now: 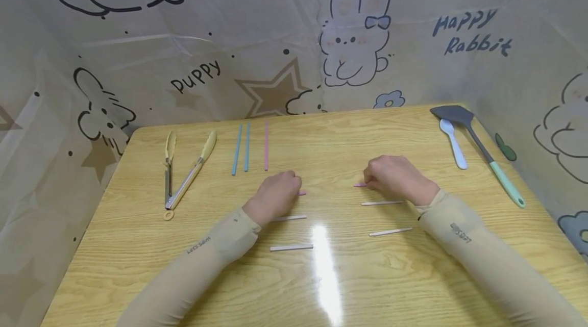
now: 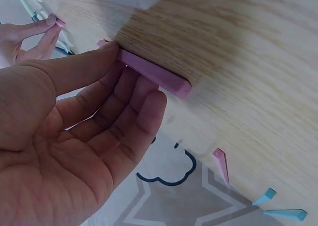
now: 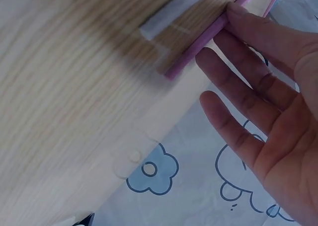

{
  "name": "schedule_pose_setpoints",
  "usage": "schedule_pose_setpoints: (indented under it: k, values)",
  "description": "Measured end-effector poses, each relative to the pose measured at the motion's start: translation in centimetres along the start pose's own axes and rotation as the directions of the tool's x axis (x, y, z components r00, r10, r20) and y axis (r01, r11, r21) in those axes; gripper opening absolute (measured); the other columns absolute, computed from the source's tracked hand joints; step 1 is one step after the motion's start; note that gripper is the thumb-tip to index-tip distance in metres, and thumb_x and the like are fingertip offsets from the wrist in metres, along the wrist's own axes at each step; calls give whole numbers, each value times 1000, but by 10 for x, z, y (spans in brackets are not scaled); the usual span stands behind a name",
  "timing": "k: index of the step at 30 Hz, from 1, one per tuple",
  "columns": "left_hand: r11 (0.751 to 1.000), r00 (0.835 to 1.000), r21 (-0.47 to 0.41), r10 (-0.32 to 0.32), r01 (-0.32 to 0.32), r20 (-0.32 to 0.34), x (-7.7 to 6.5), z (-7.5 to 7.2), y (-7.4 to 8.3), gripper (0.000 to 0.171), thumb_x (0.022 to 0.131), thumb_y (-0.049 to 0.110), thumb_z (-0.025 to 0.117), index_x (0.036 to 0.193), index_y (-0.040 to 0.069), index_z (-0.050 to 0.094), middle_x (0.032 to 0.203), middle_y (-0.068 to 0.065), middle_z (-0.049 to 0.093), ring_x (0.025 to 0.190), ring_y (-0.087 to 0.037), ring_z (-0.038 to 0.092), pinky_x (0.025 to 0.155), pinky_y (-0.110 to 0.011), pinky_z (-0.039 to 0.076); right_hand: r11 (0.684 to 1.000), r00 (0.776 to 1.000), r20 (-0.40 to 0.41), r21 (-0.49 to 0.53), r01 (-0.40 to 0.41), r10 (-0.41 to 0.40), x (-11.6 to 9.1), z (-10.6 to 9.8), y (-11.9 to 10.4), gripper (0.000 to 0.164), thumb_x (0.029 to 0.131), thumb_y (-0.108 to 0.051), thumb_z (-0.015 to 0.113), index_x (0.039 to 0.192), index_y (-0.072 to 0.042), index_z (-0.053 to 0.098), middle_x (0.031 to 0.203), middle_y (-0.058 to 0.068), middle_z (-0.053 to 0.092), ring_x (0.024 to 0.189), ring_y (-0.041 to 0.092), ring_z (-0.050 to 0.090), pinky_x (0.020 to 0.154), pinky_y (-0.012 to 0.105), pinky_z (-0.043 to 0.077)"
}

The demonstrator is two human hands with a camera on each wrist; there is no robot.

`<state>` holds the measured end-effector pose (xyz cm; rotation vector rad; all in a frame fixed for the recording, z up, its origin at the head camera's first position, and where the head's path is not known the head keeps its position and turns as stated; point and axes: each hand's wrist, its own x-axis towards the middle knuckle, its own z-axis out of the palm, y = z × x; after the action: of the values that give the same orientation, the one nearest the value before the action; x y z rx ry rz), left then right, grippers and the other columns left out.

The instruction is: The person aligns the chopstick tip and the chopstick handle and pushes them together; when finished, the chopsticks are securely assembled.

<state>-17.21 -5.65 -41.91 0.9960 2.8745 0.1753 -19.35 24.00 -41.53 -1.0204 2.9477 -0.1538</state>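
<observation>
In the head view my left hand [image 1: 274, 194] is at the middle of the table. It pinches a pink stick [image 2: 159, 76] between thumb and fingers, and the stick lies low along the wood in the left wrist view. My right hand [image 1: 396, 178], farther right, pinches another pink stick [image 3: 194, 49] by thumb and fingertips, its lower end pointing away from the palm. Nearer to me than the left hand are white sticks, one [image 1: 291, 248] in full and one [image 1: 291, 218] partly behind the hand. Two more white sticks, one [image 1: 382, 203] above the other [image 1: 390, 232], lie below the right hand.
Two blue sticks [image 1: 236, 151] and a pink stick [image 1: 266, 147] lie at the back left, beside spread tongs [image 1: 188, 179]. On the right, a spatula [image 1: 484, 148] overlaps a light blue spoon [image 1: 454, 143]. A printed cloth [image 1: 275, 21] hangs behind the table [image 1: 151, 266].
</observation>
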Motion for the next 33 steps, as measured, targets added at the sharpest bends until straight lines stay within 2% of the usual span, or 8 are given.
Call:
schedule_pose_setpoints:
  k: [7,11,14,17,21,29,32,33]
  values:
    - [1000,999,-3,29,-29,-19,0,2,0,8,94,2,65,87,0,66,79,-8,59,70,-17,59,57,-24,54,1000,1000,-9,15,17,-17,1,4,0,29,91,-22,74,66,-17,60,64,-8,46,55,10,42,48,28,44]
    - [999,999,-1,34,-34,-9,0,1,-1,9,95,6,66,88,0,66,80,-8,59,70,-17,59,57,-25,54,999,1000,-14,33,24,-24,0,7,2,27,93,-23,70,70,-17,59,65,-8,46,54,9,43,49,28,44]
    - [998,999,45,40,-40,-4,0,0,-1,11,95,10,67,88,2,66,80,-7,60,69,-17,59,58,-27,54,999,999,-30,44,27,-26,-1,5,4,25,95,-23,68,73,-17,59,66,-8,49,55,9,44,50,29,45]
    - [992,999,120,47,-47,5,2,-2,-2,13,96,15,66,91,3,67,81,-6,62,69,-17,59,60,-30,53,998,998,-51,48,34,-31,-1,0,4,18,95,-17,66,79,-14,59,67,-8,52,55,8,45,50,29,45]
    - [989,999,143,45,-46,9,4,-5,-1,13,98,15,62,94,3,65,81,-5,62,68,-17,58,59,-31,50,996,995,-85,66,57,-51,1,-6,3,9,93,-9,62,85,-12,60,69,-8,55,54,7,45,51,27,45]
    - [994,991,72,89,-83,-95,7,-10,-4,9,100,4,54,93,-1,56,80,-10,59,69,-21,59,58,-32,53,989,983,-141,79,127,-115,7,-12,1,8,91,-5,66,90,-12,62,71,-11,55,55,5,44,49,25,43]
    - [990,978,16,138,-137,-154,7,-8,-7,3,97,-5,54,99,-5,55,85,-12,58,74,-22,59,65,-28,55,986,983,-141,103,130,-115,8,-14,-1,8,90,-5,67,92,-12,63,73,-10,56,56,5,44,49,25,42]
    - [986,970,3,164,-166,-181,8,-8,-8,7,95,-9,54,101,-6,55,88,-13,58,77,-23,59,68,-27,55,985,983,-142,112,132,-115,9,-14,-2,9,89,-4,68,92,-11,63,73,-9,57,56,5,44,49,25,43]
